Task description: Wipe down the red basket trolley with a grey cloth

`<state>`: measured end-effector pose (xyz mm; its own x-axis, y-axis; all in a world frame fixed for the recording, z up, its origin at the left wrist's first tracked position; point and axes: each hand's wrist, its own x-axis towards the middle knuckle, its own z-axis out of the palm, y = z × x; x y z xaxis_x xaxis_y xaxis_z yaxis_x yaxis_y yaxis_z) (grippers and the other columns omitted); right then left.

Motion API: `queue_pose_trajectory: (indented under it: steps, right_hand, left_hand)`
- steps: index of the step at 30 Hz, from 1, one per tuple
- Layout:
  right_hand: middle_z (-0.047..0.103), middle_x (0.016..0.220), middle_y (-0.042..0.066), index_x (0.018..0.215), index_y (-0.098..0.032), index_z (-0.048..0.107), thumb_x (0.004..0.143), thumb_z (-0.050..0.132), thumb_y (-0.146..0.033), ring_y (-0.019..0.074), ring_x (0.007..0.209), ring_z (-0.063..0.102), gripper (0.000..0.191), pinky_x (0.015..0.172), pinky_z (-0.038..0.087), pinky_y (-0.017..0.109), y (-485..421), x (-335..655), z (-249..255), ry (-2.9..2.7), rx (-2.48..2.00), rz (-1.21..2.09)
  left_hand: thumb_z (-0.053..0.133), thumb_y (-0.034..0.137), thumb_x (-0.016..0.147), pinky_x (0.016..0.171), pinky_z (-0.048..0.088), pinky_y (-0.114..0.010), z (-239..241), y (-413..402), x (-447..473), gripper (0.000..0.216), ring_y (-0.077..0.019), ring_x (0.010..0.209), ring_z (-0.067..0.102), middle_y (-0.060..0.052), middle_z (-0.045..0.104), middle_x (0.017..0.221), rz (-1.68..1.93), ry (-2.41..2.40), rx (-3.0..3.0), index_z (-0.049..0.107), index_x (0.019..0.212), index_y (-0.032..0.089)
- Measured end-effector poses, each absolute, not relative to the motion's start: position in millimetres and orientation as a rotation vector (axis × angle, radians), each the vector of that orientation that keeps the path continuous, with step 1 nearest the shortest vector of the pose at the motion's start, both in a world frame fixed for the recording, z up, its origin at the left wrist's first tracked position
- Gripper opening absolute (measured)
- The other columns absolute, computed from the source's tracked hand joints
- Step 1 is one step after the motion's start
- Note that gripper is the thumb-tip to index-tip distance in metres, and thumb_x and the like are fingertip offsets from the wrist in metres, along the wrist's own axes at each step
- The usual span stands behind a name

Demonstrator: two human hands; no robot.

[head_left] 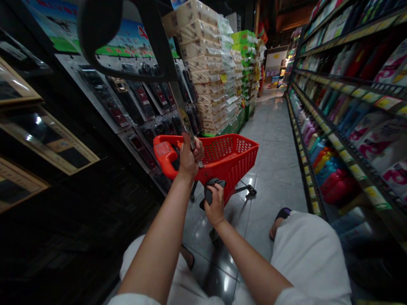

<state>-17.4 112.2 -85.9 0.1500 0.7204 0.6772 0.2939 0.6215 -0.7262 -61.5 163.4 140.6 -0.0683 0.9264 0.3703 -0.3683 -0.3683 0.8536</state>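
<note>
My left hand [189, 157] is wrapped around a flat metal bar [179, 101] topped by a large dark looped handle. The bar's lower end reaches the rim of a red rolling shopping basket [227, 169], though I cannot tell whether it is joined there. Bunched in my right hand [216, 206] is a dark grey cloth [210, 190], beside the basket's lower near side. The basket has a thick red grip at its left end and stands on wheeled legs.
Packaged goods [140, 93] hang on a rack at left, below framed boxes. Stacked cartons [206, 63] stand behind the basket. Shelves of bottles and packs [349, 97] line the right. A grey tiled floor [276, 148] runs down the aisle. My knees flank my arms.
</note>
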Motion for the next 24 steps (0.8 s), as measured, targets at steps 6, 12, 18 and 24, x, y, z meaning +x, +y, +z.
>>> queue_pose_trajectory:
  steps: [6,12,18,24]
  right_hand:
    - [0.047,0.119,0.011,0.11,-0.019,0.057,0.072,0.048,-0.007,0.0238,0.119,0.048,0.041,0.104,0.041,0.044,101.8,-12.3,-174.4,-1.343,-1.186,0.639]
    - [0.05,0.116,0.01,0.112,-0.02,0.056,0.076,0.049,-0.011,0.022,0.116,0.05,0.038,0.106,0.039,0.042,103.7,-12.8,-159.5,-1.309,-1.079,0.626]
    - [0.053,0.116,0.011,0.111,-0.018,0.056,0.072,0.05,-0.014,0.0231,0.116,0.051,0.039,0.106,0.039,0.044,100.4,-16.6,-188.2,-1.227,-1.157,0.677]
    - [0.067,0.09,0.007,0.095,-0.017,0.062,0.061,0.056,-0.026,0.0232,0.087,0.062,0.036,0.085,0.05,0.038,98.7,-13.6,-255.4,-0.887,-1.307,1.043]
  left_hand:
    - [0.049,0.074,0.08,0.034,0.013,-0.019,140.7,164.4,-60.7,0.062,-0.0041,0.032,0.017,0.009,0.022,0.041,1.642,0.718,1.202,0.043,0.053,0.018]
    - [0.051,0.073,0.08,0.034,0.011,-0.02,138.1,167.9,-62.1,0.061,-0.0041,0.033,0.016,0.008,0.022,0.041,1.638,0.663,1.225,0.045,0.053,0.018]
    - [0.049,0.073,0.081,0.034,0.01,-0.019,139.8,165.4,-59.6,0.062,-0.0043,0.033,0.014,0.008,0.02,0.04,1.654,0.713,1.175,0.042,0.052,0.019]
    - [0.048,0.071,0.083,0.034,0.01,-0.02,141.9,162.8,-56.9,0.061,-0.0043,0.033,0.015,0.008,0.021,0.042,1.664,0.762,1.168,0.041,0.053,0.019]
